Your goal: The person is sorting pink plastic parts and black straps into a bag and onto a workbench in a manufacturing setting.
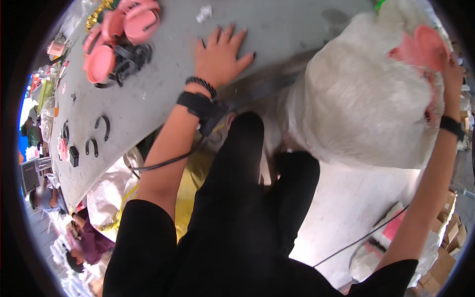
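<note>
My left hand (pixel 220 54) lies flat with fingers spread on a grey table (pixel 148 99), holding nothing. A black beaded bracelet and a black wrist strap with a cable sit on that forearm. My right hand (pixel 451 74) reaches up at the right edge and grips the top of a large white woven sack (pixel 361 109), which rests against the table edge. Pink round plastic parts (pixel 420 47) poke out of the sack's open top beside my fingers. My black clothing fills the lower middle.
Pink ear-cup shaped parts (pixel 123 29) and black bands (pixel 126 62) are piled at the table's far left. Small black curved pieces (pixel 101 126) lie near its left edge. Other people (pixel 74 237) sit lower left. Cardboard boxes (pixel 445 237) stand lower right.
</note>
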`<state>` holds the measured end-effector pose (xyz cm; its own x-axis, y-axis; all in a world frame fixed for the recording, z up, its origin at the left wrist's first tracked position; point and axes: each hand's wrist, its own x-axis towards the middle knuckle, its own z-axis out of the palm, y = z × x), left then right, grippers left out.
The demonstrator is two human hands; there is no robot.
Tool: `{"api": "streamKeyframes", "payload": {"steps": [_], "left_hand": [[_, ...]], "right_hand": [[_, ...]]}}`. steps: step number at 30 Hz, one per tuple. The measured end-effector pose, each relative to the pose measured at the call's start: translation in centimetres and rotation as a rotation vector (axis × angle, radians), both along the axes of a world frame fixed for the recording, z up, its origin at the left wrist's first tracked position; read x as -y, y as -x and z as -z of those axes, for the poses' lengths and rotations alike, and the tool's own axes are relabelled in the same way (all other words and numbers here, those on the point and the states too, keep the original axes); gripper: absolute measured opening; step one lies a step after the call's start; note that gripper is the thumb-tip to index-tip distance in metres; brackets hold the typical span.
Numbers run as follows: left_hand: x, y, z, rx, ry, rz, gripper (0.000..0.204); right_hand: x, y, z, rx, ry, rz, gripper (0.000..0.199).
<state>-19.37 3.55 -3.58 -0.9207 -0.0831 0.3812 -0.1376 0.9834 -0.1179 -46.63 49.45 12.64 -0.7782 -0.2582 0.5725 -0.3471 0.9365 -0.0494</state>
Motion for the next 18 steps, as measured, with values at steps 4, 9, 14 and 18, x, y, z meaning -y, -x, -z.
{"api": "streamKeyframes", "payload": {"steps": [4,9,14,18], "left_hand": [[4.4,-6.5,1.4,0.036,-0.13,-0.093,0.059],[4.2,-8.0,1.8,0.001,-0.292,-0.077,0.059],[4.1,-8.0,1.3,-0.07,-0.4,-0.062,0.058],[4.6,-8.1,1.5,-0.03,-0.5,-0.04,0.054]], "right_hand": [[12.5,-15.0,-4.0,-0.21,0.221,-0.286,0.03],[26.0,-31.3,-5.1,-0.071,0.456,-0.464,0.025],[37.4,-32.8,-0.9,-0.23,0.333,-0.803,0.028],[46.4,-31.0,5.9,-0.135,0.285,-0.83,0.033]]}}
